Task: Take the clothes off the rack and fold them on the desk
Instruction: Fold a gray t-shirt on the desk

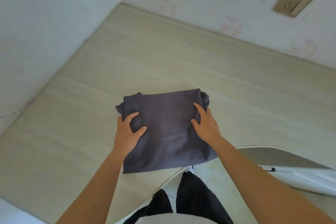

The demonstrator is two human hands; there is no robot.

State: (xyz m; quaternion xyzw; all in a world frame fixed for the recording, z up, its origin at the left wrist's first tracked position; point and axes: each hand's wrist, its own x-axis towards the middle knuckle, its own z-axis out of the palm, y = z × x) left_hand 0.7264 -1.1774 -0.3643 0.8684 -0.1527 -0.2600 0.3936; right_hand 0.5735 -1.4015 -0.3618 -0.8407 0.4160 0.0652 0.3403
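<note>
Hands (pixel 127 133) hold folded garment (pixel 169 132) at desk (pixel 127 51) edge.

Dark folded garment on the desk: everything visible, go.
The folded garment is dark grey-blue, soft matte cloth, folded into a rough rectangle of several layers, bunched ends poking out at both far corners. It lies on the pale wood-look desk, near right corner reaching past the desk's curved front. The left hand grips its left edge; the right hand holds its right side, thumb and forefinger on top, other fingers hidden. No print or label shows.
</note>
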